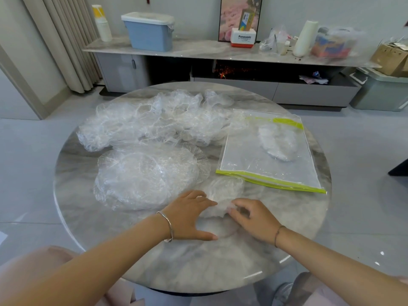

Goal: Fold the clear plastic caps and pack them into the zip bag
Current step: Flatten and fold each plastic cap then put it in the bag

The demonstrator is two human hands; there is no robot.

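At the near edge of the round marble table (220, 261), the left hand (187, 215) lies flat, fingers straight and thumb spread wide, pressing down on a single clear cap (223, 193). Just beside it, the right hand (249, 219) has its fingers curled and seems to pinch the cap's crumpled near edge.

The cap looks like thin film with a gathered rim. It is probably almost weightless and limp, slippery on the polished stone, and inclined to spring open once released. I judge it is best held at the ruffled rim, where the film bunches and gives grip, while a flat palm holds the fold down and squeezes the air out.

Beyond the right hand lies the zip bag (242, 160), flat on the table, its green strip turned toward the hands. Whether its mouth is open cannot be told. One folded cap (278, 142) shows inside it.

Left of the bag sits a flat stack of caps (145, 175), touching the left hand's far side. Behind that stack a loose heap of caps (154, 120) spreads across the far half of the table. Nothing lies between the hands and the bag, but the stack crowds the folding spot and could catch on a sweeping wrist.
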